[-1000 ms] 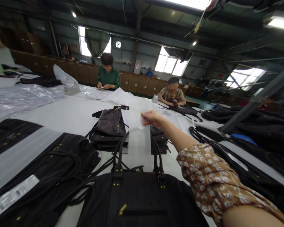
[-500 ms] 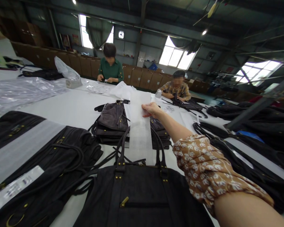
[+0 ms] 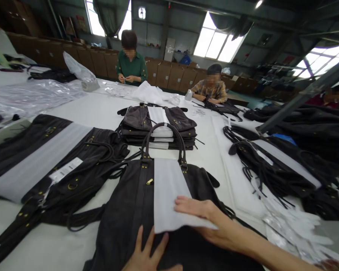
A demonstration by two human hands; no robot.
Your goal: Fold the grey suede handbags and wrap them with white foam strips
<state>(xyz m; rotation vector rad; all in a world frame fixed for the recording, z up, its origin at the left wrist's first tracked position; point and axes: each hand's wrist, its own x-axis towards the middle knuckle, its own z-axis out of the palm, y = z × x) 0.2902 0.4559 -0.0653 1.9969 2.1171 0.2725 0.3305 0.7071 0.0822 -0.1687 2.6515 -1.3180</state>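
Note:
A dark suede handbag (image 3: 130,210) lies flat on the white table (image 3: 93,116) right in front of me. A white foam strip (image 3: 169,192) lies lengthwise down its middle, below the looped handles (image 3: 162,141). My right hand (image 3: 206,220) rests flat on the strip's lower right corner with fingers stretched out. My left hand (image 3: 148,256) lies open on the bag at the bottom edge, fingers spread, just under the strip's lower end.
A stack of finished bags (image 3: 158,126) with a foam strip stands behind. More bags with strips lie at left (image 3: 45,162) and right (image 3: 274,165). Clear plastic sheets (image 3: 31,98) cover the far left. Two people (image 3: 130,60) (image 3: 211,88) work at the far side.
My right hand has drawn the foam strip back from the far stack and laid it on the near bag. My left hand has come into view on the bag.

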